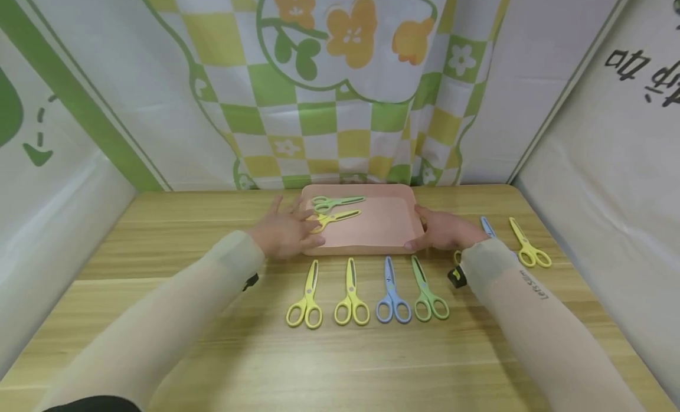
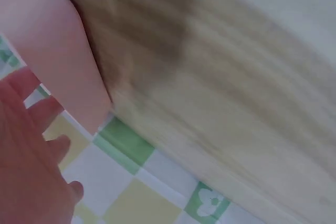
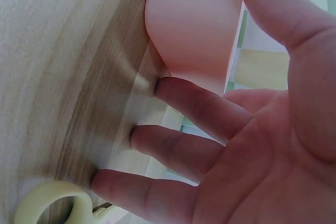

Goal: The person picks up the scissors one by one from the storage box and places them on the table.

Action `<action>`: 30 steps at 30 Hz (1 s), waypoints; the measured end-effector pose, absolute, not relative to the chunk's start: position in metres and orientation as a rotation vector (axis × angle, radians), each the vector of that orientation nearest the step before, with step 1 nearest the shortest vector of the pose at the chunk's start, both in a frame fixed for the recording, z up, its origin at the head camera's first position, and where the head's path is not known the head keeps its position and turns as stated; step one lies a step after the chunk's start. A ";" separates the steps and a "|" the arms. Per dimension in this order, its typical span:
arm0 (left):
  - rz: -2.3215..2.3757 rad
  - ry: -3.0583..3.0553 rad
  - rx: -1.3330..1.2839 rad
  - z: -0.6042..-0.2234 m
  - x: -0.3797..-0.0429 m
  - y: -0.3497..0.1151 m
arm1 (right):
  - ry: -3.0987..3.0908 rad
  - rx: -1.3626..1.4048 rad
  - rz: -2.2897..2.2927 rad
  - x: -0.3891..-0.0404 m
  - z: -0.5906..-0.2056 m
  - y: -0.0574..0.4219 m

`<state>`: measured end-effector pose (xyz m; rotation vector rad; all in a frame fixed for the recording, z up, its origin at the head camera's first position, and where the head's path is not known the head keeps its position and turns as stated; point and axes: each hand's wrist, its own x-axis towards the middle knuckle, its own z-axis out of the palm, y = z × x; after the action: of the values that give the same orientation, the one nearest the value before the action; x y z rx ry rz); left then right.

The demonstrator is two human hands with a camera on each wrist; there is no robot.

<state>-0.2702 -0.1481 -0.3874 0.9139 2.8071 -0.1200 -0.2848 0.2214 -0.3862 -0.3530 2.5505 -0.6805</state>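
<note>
A pink tray (image 1: pixel 388 217) lies at the back of the table, holding green scissors (image 1: pixel 347 199) and yellow scissors (image 1: pixel 347 214) in its left part. My left hand (image 1: pixel 284 234) spreads its fingers over the tray's left edge, partly covering the yellow handles; it holds nothing. In the left wrist view those fingers are at the tray's rim. My right hand (image 1: pixel 448 230) is at the tray's right end, thumb by the front corner. The right wrist view shows its fingers (image 3: pixel 178 150) extended and apart beside the tray wall (image 3: pixel 194 30).
In front of the tray lie two yellow scissors (image 1: pixel 351 289), blue scissors (image 1: pixel 392 288) and green scissors (image 1: pixel 423 287) in a row. At the right are another yellow pair (image 1: pixel 525 244) and a blue one (image 1: pixel 487 225), partly behind the right arm. A checkered curtain (image 1: pixel 319 117) hangs behind.
</note>
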 end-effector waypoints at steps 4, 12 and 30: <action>-0.127 2.731 0.788 -0.388 -0.282 -0.144 | 2.542 -0.361 -0.682 -0.285 -0.387 0.221; -0.139 2.701 0.839 -0.387 -0.274 -0.130 | 2.557 -0.384 -0.677 -0.285 -0.387 0.221; 0.282 2.804 0.599 -0.361 -0.295 -0.112 | 2.549 -0.357 -0.692 -0.285 -0.388 0.222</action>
<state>-0.2946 -0.1118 -0.3606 0.5986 2.8044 0.2822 -0.2854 0.2216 -0.3879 -0.3570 2.5492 -0.6917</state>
